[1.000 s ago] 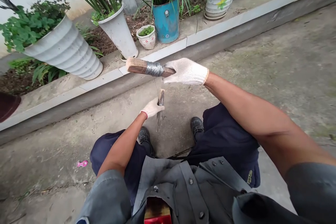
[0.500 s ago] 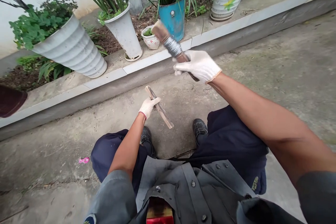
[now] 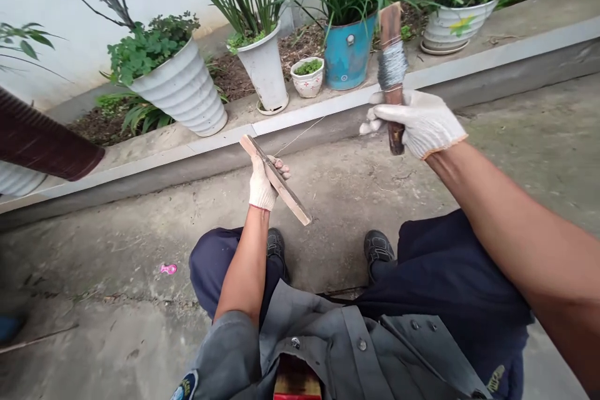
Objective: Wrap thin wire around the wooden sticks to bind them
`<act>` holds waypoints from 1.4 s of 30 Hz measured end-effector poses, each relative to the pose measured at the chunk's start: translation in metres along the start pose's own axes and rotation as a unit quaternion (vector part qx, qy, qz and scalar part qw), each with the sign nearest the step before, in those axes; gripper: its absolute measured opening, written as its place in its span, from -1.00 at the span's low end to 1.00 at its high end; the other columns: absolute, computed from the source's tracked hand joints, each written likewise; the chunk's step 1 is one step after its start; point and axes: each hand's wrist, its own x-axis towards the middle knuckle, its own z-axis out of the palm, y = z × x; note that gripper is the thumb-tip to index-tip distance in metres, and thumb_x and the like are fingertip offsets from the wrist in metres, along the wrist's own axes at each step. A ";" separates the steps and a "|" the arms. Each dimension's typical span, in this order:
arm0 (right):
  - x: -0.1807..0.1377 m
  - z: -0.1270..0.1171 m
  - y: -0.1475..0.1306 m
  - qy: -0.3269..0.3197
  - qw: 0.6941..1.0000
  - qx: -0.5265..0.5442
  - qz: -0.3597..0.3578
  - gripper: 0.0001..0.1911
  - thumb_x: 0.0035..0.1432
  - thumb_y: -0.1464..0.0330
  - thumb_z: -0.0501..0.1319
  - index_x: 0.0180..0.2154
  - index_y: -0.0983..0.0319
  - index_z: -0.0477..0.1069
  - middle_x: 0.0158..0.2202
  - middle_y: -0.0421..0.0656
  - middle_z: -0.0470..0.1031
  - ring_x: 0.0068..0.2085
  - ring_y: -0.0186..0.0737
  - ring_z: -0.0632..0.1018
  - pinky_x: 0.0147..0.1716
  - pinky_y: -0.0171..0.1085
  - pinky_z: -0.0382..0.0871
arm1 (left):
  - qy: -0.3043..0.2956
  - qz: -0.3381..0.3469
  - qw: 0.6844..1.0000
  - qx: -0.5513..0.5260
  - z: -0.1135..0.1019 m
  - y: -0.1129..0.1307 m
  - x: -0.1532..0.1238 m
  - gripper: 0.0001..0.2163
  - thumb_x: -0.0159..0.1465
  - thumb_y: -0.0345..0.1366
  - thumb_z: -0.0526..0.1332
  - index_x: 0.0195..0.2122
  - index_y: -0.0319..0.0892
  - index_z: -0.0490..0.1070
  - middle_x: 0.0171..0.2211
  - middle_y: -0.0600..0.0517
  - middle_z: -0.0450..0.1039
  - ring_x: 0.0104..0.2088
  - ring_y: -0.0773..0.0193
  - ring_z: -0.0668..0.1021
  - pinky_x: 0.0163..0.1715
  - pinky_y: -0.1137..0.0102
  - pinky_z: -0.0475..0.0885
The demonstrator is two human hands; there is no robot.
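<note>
Both hands wear white knit gloves. My right hand [image 3: 417,122] is closed around a brown wooden stick [image 3: 391,31] held upright, with a thick coil of grey wire [image 3: 392,65] wound round its middle. My left hand [image 3: 263,180] grips a flat wooden slat [image 3: 285,192], tilted with its upper end to the left. A thin strand of wire [image 3: 300,135] runs from the slat up toward the right. I sit low over a concrete floor, knees apart, both shoes [image 3: 377,245] in view.
A raised concrete kerb [image 3: 140,165] crosses ahead, carrying a ribbed white pot [image 3: 180,90], a tall white pot [image 3: 263,72], a small flowered pot [image 3: 308,78], a blue pot [image 3: 347,56] and a white bowl pot [image 3: 457,28]. A dark brown object [image 3: 44,147] intrudes at left. A pink scrap [image 3: 169,269] lies on the floor.
My right hand swung the wire-wound stick from lying flat, through a slant, to upright and moved right. My left hand raised and tilted the slat. The view shifted left.
</note>
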 end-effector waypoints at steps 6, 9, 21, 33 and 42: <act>-0.011 0.005 -0.006 0.000 0.999 0.002 -0.037 -0.59 -0.04 0.34 0.47 -0.13 0.27 0.46 -0.35 -0.09 0.51 -0.36 -0.21 0.57 -0.21 -0.04 0.54 | -0.001 0.032 0.999 -0.037 0.002 0.023 -0.011 -0.54 0.32 0.24 0.21 -0.08 -0.07 0.44 -0.26 -0.04 0.47 -0.28 0.19 0.57 -0.23 0.26 0.53; -0.017 0.007 -0.009 -0.027 0.998 -0.007 -0.051 -0.64 -0.01 0.35 0.46 -0.15 0.25 0.49 -0.37 -0.09 0.52 -0.34 -0.17 0.59 -0.20 -0.02 0.55 | 0.005 0.066 0.996 -0.059 -0.002 0.022 -0.007 -0.60 0.35 0.15 0.24 -0.05 -0.06 0.44 -0.22 -0.05 0.48 -0.18 0.16 0.59 -0.09 0.22 0.52; -0.020 0.011 -0.007 -0.047 0.992 -0.111 -0.022 -0.59 0.00 0.32 0.46 -0.09 0.29 0.52 -0.32 -0.08 0.59 -0.31 -0.12 0.64 -0.19 -0.10 0.56 | 0.017 0.025 0.995 -0.099 -0.031 -0.004 0.015 -0.76 0.35 -0.08 0.27 -0.12 -0.14 0.48 -0.27 -0.06 0.48 -0.24 0.18 0.56 -0.09 0.24 0.48; -0.021 0.013 -0.003 -0.010 0.998 -0.066 -0.017 -0.64 -0.02 0.36 0.47 -0.14 0.27 0.52 -0.33 -0.04 0.56 -0.35 -0.17 0.59 -0.20 -0.06 0.53 | 0.137 0.149 0.978 -0.054 -0.030 0.010 0.025 -0.74 0.32 -0.01 0.24 -0.17 -0.09 0.42 -0.24 0.00 0.44 -0.21 0.23 0.57 -0.10 0.29 0.48; -0.029 0.013 -0.007 -0.054 0.992 -0.112 -0.029 -0.61 -0.01 0.31 0.47 -0.12 0.28 0.53 -0.30 0.02 0.59 -0.30 -0.10 0.62 -0.23 -0.07 0.50 | 0.120 0.153 0.979 -0.063 -0.036 -0.001 0.026 -0.64 0.22 -0.11 0.42 -0.03 -0.05 0.41 -0.11 -0.03 0.46 -0.05 0.24 0.55 0.01 0.29 0.48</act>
